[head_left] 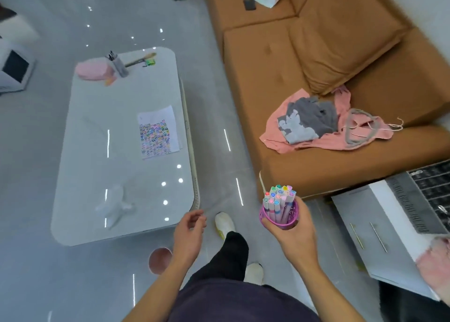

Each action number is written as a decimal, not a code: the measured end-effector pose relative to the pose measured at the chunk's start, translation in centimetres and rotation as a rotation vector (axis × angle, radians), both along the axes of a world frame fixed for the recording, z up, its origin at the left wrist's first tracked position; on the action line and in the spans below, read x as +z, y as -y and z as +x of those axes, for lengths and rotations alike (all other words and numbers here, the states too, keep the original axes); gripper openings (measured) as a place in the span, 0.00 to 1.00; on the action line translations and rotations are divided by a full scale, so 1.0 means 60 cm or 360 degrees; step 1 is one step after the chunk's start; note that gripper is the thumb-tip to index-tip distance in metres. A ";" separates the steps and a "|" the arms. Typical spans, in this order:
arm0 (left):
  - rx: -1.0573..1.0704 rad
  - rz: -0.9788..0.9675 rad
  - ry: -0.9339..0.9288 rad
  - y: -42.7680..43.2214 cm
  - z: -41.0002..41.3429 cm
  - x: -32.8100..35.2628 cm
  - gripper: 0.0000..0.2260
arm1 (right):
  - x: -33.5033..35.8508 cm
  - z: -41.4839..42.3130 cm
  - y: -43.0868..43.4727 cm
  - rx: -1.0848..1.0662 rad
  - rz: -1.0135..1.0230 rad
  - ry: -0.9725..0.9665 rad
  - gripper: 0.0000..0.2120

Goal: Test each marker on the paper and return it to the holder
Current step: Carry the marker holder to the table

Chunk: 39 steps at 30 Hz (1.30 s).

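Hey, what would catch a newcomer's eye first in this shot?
Probably the purple holder packed with pastel markers, held by the right hand at lower centre. Then the paper covered in colourful squiggles on the white table, and the pink and grey clothes heaped on the brown sofa.

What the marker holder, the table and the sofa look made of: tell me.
Holder: probably plastic, pink-purple with cut-out holes. Table: glossy, stone-like or glass top; it mirrors bright lights. Sofa: tan, matte, leather-like upholstery with buttons; could be fabric.

Markers (280, 197) upright in holder (293, 213) — scribbled paper (159, 131)
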<state>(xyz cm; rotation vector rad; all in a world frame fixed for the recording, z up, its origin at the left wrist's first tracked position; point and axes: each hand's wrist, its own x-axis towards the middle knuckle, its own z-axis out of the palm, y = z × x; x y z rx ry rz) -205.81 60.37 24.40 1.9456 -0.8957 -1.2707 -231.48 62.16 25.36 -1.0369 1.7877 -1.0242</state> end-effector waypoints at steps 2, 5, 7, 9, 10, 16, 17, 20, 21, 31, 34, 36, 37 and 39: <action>0.0061 0.0008 0.0001 0.029 0.006 -0.005 0.06 | -0.004 0.003 0.043 0.0056 0.0005 -0.0004 0.40; 0.0139 0.0015 0.0010 0.078 0.016 -0.011 0.07 | -0.011 0.008 0.113 0.0137 -0.0033 -0.0006 0.40; 0.0174 0.0029 0.0021 0.110 0.024 -0.016 0.07 | -0.015 0.012 0.160 0.0199 -0.0025 -0.0017 0.41; 0.0202 0.0038 0.0030 0.138 0.033 -0.021 0.07 | -0.021 0.020 0.206 0.0239 -0.0017 -0.0014 0.42; 0.0207 0.0041 0.0037 0.151 0.038 -0.022 0.07 | -0.023 0.025 0.228 0.0255 -0.0021 -0.0013 0.42; 0.0401 0.0068 0.0031 0.205 0.064 -0.017 0.06 | -0.023 0.064 0.331 0.0383 -0.0030 -0.0068 0.41; 0.0431 0.0068 0.0028 0.215 0.067 -0.016 0.06 | -0.021 0.070 0.349 0.0412 -0.0022 -0.0065 0.41; 0.0511 0.0078 0.0031 0.243 0.070 -0.015 0.07 | -0.015 0.084 0.406 0.0529 0.0004 -0.0047 0.38; 0.0543 0.0083 0.0039 0.253 0.069 -0.014 0.07 | -0.016 0.087 0.426 0.0573 0.0006 -0.0045 0.37; 0.1030 0.0055 0.0039 0.407 0.051 -0.002 0.07 | -0.035 0.118 0.689 0.1118 0.0033 0.0003 0.42; 0.1199 0.0045 0.0024 0.447 0.028 0.002 0.07 | -0.026 0.128 0.752 0.1249 -0.0013 -0.0041 0.41; 0.1298 0.0073 -0.0019 0.469 0.013 0.002 0.07 | -0.021 0.136 0.786 0.1322 -0.0024 -0.0052 0.39; 0.1341 0.0081 -0.0026 0.478 0.007 0.001 0.07 | -0.018 0.142 0.801 0.1363 -0.0020 -0.0059 0.38; 0.1412 0.0080 -0.0030 0.489 0.003 0.002 0.07 | -0.015 0.155 0.825 0.1453 -0.0025 -0.0079 0.38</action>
